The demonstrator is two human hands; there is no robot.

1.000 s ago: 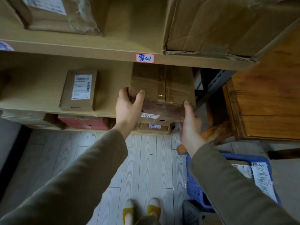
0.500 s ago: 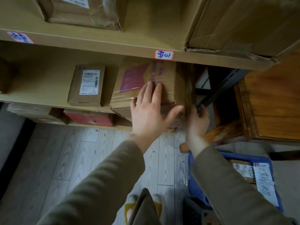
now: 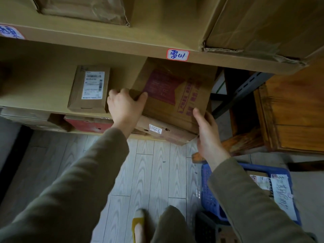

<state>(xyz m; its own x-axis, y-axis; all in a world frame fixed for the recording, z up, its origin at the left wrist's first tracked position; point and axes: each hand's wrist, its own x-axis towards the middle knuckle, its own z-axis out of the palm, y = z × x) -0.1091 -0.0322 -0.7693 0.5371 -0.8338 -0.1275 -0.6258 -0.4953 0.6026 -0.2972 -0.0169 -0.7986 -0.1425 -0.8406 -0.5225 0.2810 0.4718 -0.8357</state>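
Mid-frame, brown purple-printed cardboard box [image 3: 175,95] sits dead ahead. So left hand [image 3: 125,107] grips its left edge, right hand [image 3: 208,137] its right corner.

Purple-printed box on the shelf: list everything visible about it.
The purple-printed box is brown corrugated cardboard. Its broad upper face carries a faded purple panel and purple lettering. It lies at an angle at the right end of the middle shelf, under the red-bordered tag, and seems to overhang the front edge. The left hand grips its near left corner; the right hand holds the near right corner, thumb on top.
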